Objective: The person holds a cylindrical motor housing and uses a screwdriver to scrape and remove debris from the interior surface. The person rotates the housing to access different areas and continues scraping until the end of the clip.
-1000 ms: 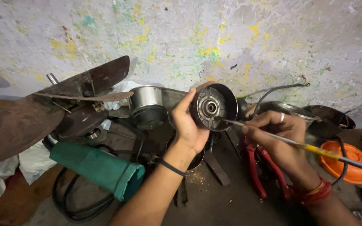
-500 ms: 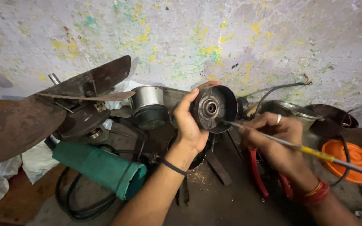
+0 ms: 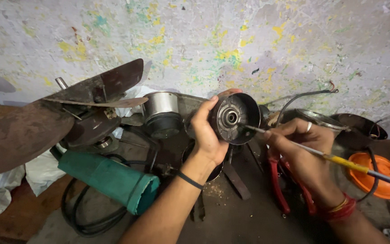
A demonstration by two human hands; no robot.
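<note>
Currently, item one: left hand (image 3: 208, 131), fingers curled round a dark round motor housing (image 3: 234, 118), held up off the bench with its open face turned toward the camera; a metal hub with a centre hole shows inside

Item two: right hand (image 3: 301, 144), ring on one finger, red threads at the wrist, pinching the shaft of a long screwdriver (image 3: 312, 151) with a yellow collar; the tip rests at the housing's inner rim, just right of the hub

Step in hand, by judgement: probing or prying at a part seated inside the housing. The next move looks to call for a steady left grip and a small, controlled push or twist of the tip, kept from slipping toward the left thumb

Surroundings: green tube-like sleeve (image 3: 113, 178) lying toward the bench's near left; rusty fan blades (image 3: 28, 131) at the left edge; silver cylinder (image 3: 161, 106) against the back wall; red-handled pliers (image 3: 278, 185) under the right hand; orange disc (image 3: 378, 174) at the right edge; black cable (image 3: 75, 214) looped near the front

Change from a second ago: housing, both hands and the tool sit almost where they were; the tip has crept slightly closer to the hub
</note>
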